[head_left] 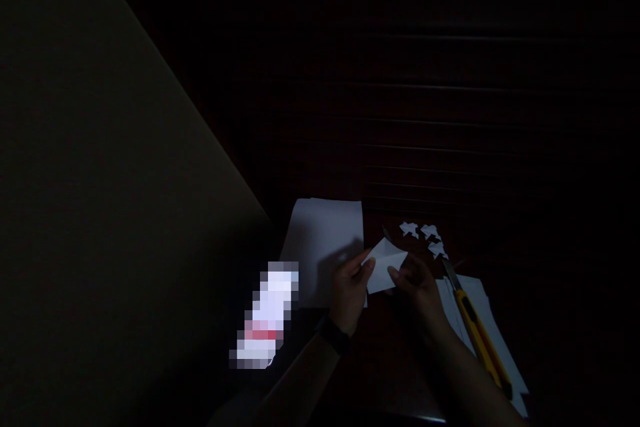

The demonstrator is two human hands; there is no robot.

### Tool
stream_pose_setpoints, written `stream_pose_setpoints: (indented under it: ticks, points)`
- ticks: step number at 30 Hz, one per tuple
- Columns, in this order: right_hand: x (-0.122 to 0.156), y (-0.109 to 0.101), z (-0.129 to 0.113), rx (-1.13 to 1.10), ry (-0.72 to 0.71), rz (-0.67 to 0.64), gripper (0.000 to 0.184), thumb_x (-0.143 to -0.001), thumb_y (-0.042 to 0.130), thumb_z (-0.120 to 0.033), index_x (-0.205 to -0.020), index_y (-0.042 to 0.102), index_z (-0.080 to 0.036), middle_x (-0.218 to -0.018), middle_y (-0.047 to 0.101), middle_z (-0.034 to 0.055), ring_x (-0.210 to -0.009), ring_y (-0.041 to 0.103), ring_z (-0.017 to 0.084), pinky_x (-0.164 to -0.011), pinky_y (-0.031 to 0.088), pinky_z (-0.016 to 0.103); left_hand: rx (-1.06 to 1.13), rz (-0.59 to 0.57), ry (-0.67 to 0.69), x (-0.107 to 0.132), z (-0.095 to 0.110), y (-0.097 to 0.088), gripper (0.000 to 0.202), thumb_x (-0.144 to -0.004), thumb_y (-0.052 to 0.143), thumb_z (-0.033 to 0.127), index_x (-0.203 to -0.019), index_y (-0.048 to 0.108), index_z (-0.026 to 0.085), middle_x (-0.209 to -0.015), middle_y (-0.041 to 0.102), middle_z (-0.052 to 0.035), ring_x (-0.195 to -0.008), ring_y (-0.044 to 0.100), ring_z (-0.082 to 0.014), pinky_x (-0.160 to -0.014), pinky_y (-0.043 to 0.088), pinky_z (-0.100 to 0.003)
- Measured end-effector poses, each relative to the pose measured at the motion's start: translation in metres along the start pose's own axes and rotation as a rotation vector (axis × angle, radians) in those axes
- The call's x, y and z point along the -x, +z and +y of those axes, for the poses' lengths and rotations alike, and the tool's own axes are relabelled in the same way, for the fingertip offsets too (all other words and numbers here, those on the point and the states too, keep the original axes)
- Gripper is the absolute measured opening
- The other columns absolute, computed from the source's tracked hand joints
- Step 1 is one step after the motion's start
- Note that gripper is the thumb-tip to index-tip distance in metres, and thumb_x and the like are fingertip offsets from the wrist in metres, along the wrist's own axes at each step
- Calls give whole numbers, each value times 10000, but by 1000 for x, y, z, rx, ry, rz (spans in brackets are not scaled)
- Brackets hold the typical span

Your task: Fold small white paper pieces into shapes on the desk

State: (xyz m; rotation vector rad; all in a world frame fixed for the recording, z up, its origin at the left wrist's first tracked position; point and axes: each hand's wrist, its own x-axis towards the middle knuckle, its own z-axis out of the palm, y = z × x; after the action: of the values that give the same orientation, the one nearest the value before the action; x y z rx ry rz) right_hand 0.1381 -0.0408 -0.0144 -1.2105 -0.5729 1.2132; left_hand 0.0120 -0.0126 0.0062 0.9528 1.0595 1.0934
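A small white piece of paper [386, 269], creased and pointed at its top, is held up between both hands over the dark table. My left hand [349, 287], with a dark band on its wrist, pinches the paper's left edge, thumb on top. At the lower right side, my right hand [417, 288] grips the same paper with its thumb on the near face; its other fingers are partly hidden behind. Beyond the hands lie several small folded paper shapes [409, 229].
A stack of white sheets [327, 227] lies behind my left hand. To the right, a yellow utility knife [477, 333] rests on more paper [493, 300], blade out. A bright pixelated screen [265, 313] is at left. A pale wall [125, 213] borders the left; the scene is dim.
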Motion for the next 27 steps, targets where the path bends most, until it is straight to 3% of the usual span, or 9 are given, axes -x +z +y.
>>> stream_pose_setpoints:
  ticks: [5, 10, 13, 16, 19, 23, 27]
  points:
    - [-4, -10, -6, -16, 1, -7, 400, -664, 734, -238, -1030, 572, -223, -677, 647, -34, -611, 603, 146, -593, 481, 266, -103, -73, 78, 3, 3, -1, 296, -788, 584, 347, -989, 691, 159, -957, 698, -76, -836, 635, -197, -697, 498, -258]
    - [-13, -18, -8, 32, -63, 39, 389, -623, 724, -190, -986, 583, -206, -735, 669, -4, -632, 610, 159, -617, 481, 286, -204, -158, 61, 7, 9, -2, 292, -798, 562, 361, -916, 713, 141, -792, 705, -52, -702, 629, -172, -590, 471, -229]
    - [-15, -19, -8, 22, -106, 60, 338, -621, 707, -158, -920, 566, -227, -716, 649, -25, -610, 598, 145, -600, 476, 273, -228, -145, 70, 7, 8, 1, 314, -785, 568, 399, -803, 717, 124, -739, 699, -53, -692, 633, -182, -576, 472, -229]
    - [-14, -17, -11, 46, -112, 35, 249, -623, 709, -150, -809, 562, -223, -640, 612, -45, -564, 566, 129, -552, 453, 243, -186, -111, 59, 4, 4, 2, 289, -760, 611, 369, -917, 682, 136, -816, 707, -71, -741, 653, -197, -623, 500, -246]
    - [-10, -14, -17, 84, -76, -17, 181, -664, 705, -225, -811, 601, -209, -684, 633, -19, -595, 575, 147, -567, 452, 252, -155, -118, 40, 2, -2, 1, 327, -761, 615, 351, -1009, 652, 140, -892, 707, -97, -799, 662, -216, -684, 520, -284]
    - [-4, -11, -26, 117, -11, -31, 237, -758, 614, -406, -778, 659, -175, -678, 648, 17, -612, 580, 178, -556, 438, 265, -194, -97, 70, 0, -8, -1, 290, -773, 597, 362, -931, 688, 136, -919, 705, -105, -841, 656, -228, -742, 518, -310]
    - [-1, -10, -31, 285, -15, -72, 263, -751, 629, -420, -754, 686, -164, -652, 652, 21, -652, 593, 203, -584, 440, 276, -226, -104, 88, -1, -9, -3, 286, -778, 587, 379, -904, 698, 147, -886, 710, -89, -807, 657, -220, -703, 517, -294]
